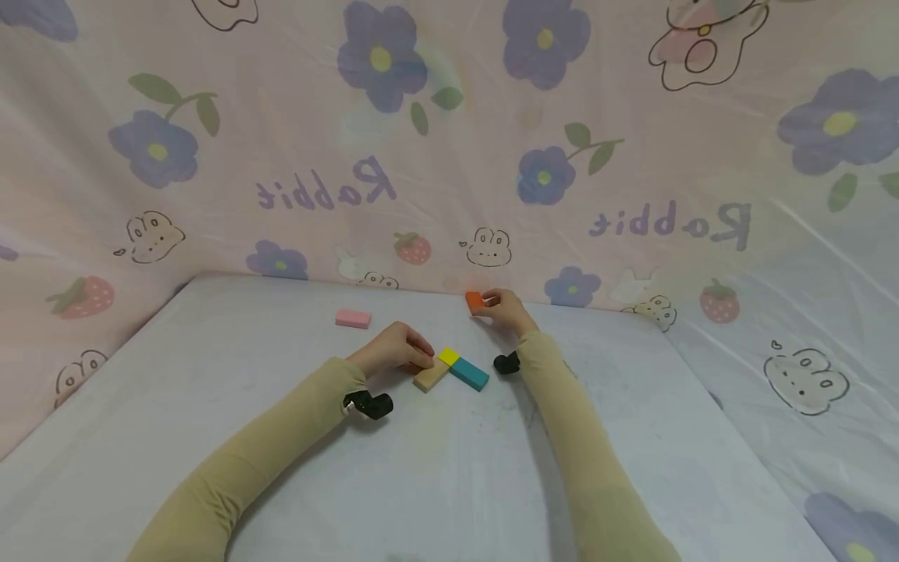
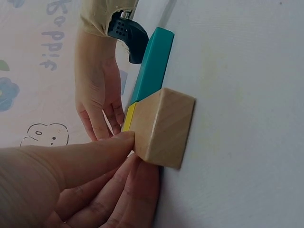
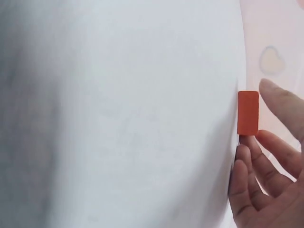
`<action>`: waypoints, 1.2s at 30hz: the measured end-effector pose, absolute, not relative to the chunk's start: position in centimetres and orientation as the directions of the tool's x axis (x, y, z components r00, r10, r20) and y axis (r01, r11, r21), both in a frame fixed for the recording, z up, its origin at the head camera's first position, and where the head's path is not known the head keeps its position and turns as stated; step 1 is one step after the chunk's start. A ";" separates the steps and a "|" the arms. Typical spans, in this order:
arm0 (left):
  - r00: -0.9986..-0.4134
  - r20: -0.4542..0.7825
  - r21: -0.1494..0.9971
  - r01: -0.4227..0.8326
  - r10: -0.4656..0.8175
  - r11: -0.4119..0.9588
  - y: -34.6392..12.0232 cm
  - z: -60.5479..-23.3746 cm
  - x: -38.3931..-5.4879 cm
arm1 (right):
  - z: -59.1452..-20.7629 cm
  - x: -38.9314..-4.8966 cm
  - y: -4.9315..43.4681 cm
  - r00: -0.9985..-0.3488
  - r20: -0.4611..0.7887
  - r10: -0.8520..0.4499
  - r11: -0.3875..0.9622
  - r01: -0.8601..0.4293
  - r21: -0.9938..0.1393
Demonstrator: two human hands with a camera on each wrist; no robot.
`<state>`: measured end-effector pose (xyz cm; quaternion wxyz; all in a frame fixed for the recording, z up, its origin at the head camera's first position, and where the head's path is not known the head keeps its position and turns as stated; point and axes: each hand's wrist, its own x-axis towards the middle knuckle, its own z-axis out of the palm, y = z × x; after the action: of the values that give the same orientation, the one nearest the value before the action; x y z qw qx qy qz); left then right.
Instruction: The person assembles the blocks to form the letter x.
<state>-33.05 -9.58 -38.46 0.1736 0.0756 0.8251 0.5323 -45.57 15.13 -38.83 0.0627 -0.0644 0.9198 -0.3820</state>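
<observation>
My left hand (image 1: 396, 349) holds the natural wooden block (image 1: 430, 378), its thumb at the upper edge and its fingers along the side, as the left wrist view shows. A yellow block (image 1: 449, 357) adjoins this wooden block (image 2: 164, 128), and a teal block (image 1: 469, 374) extends from there toward the right. Farther back, my right hand (image 1: 507, 311) is around an orange block (image 1: 475, 303). In the right wrist view, fingertips are right at one end of the orange block (image 3: 248, 113), while the thumb stands slightly apart near its other end.
A pink block (image 1: 353, 318) lies at the back left of the white table (image 1: 435, 484). Behind the table hangs a curtain (image 1: 449, 156) printed with flowers and rabbits. Dark wrist cameras (image 1: 370, 405) hang below both sleeves, close to the tabletop.
</observation>
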 end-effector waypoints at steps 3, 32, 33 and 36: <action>-0.929 -0.208 0.906 -0.065 0.307 0.419 -9.6 -38.4 -33.0 | -38.8 -45.5 15.0 -0.985 -0.060 -0.164 0.703 -0.074 -0.708; -0.928 -0.199 0.902 -0.048 0.315 0.430 -9.7 -38.4 -33.0 | -37.8 -45.0 16.7 -0.952 -0.083 -0.296 0.719 -0.165 -0.675; -0.928 -0.198 0.901 -0.046 0.314 0.432 -9.7 -38.4 -33.0 | -37.7 -44.9 16.7 -0.949 -0.082 -0.304 0.720 -0.173 -0.672; -0.928 -0.194 0.900 -0.040 0.317 0.435 -9.7 -38.4 -33.0 | -37.7 -44.8 16.9 -0.944 -0.086 -0.317 0.717 -0.179 -0.674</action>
<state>-32.95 -9.66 -38.45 0.1699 0.0834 0.8297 0.5251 -44.82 16.94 -37.71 0.0982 -0.1346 0.9212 -0.3515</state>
